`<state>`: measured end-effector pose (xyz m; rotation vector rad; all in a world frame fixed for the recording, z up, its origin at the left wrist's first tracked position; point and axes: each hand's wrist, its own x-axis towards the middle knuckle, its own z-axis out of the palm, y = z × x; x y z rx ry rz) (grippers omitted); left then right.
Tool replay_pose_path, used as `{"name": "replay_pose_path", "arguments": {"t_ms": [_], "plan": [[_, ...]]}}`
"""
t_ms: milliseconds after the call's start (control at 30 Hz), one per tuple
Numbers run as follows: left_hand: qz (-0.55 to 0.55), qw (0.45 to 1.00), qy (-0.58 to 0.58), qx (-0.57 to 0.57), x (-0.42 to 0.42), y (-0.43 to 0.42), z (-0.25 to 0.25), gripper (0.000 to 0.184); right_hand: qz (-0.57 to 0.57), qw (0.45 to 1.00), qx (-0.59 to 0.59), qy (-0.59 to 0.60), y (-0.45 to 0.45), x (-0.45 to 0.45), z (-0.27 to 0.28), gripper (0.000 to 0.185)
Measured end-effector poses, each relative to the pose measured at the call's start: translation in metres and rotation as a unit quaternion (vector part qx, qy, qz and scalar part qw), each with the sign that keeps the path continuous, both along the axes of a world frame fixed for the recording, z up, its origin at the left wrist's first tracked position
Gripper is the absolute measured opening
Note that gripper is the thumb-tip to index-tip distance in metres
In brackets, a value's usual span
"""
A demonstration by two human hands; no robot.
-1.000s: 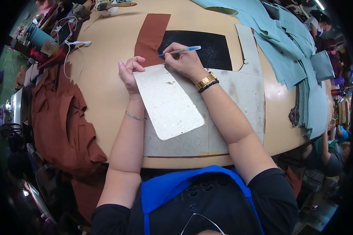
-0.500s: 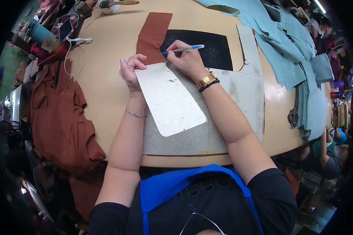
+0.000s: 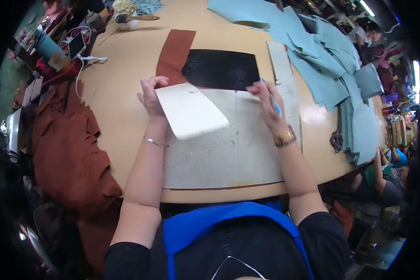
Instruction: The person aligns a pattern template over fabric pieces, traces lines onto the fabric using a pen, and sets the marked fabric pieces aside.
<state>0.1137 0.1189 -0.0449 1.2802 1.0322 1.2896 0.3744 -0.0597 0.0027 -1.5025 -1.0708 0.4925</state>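
Observation:
My left hand (image 3: pixel 151 97) grips the upper left edge of a white board with rounded corners (image 3: pixel 193 112), which tilts above a grey worn sheet (image 3: pixel 205 163). A blue pen (image 3: pixel 276 108) is held in my right hand (image 3: pixel 267 103), off to the right over the grey sheet's upper part; this hand is slightly blurred. Beyond the white board lies a brown leather strip (image 3: pixel 176 51). Beside that strip a black rectangular sheet (image 3: pixel 224 69) lies flat, its lower right corner close to my right fingers.
Brown leather pieces (image 3: pixel 65 144) are heaped at the table's left edge. Pale blue leather (image 3: pixel 312 60) covers the right side. A brush (image 3: pixel 137 18) lies at the back, and a phone with a white cable (image 3: pixel 76 46) stands at far left. Other people sit on the right.
My right hand has moved right, away from the brown strip, with the pen turned in its fingers. The white board is lifted and tilted more in my left hand. The whole view has shifted slightly.

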Motion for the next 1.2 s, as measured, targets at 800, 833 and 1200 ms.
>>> {"name": "replay_pose_path", "arguments": {"t_ms": [800,833,1200], "plan": [[-0.015,0.887,0.452,0.088,-0.012,-0.053,0.009,0.102,-0.14,0.925,-0.081,0.344,-0.19,0.078,0.038,0.054],[-0.024,0.893,0.441,0.087,-0.011,-0.059,0.014,0.102,-0.118,0.93,-0.088,0.337,-0.193,0.076,0.038,0.049],[0.046,0.775,0.626,0.074,-0.024,-0.081,0.024,0.094,-0.24,0.967,0.085,0.026,-0.264,0.11,0.09,0.03]]}}
